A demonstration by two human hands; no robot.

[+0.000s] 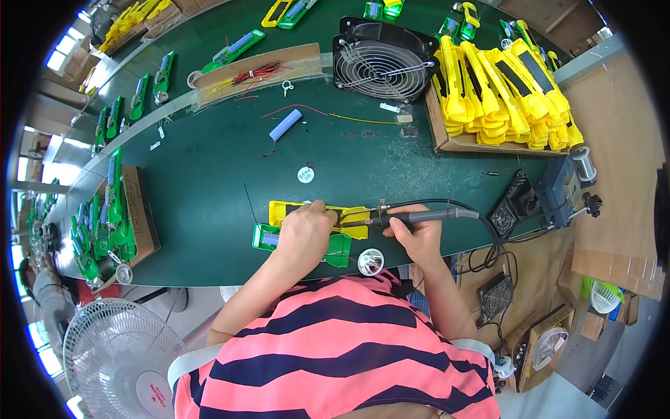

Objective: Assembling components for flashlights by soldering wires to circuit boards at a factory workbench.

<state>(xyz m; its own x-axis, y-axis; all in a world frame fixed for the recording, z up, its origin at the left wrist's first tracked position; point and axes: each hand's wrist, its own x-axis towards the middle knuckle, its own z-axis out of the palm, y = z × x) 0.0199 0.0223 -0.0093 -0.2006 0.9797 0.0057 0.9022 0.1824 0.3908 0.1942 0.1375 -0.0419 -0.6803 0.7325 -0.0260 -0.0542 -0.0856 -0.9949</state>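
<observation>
My right hand (419, 237) is wrapped round the grey handle of a soldering iron (412, 217), its tip pointing left into a yellow plastic shell (357, 230). A thin metal guide is fixed to the iron. My left hand (304, 232) is closed over the shell's middle, fingertips bunched near the iron's tip; what they pinch is hidden. Under and beside that hand lies a green plastic shell (339, 253) with a blue cylindrical cell (270, 239) at its left end. A shiny reflector cup (370, 262) sits at the bench's near edge.
A box of yellow shells (502, 91) stands at back right beside a black fan (382, 66). The soldering station (558, 188) is at right. Loose on the green bench (209, 174) are a blue cell (285, 124) and a round sticker (306, 174). Green assemblies (105, 230) fill a left box.
</observation>
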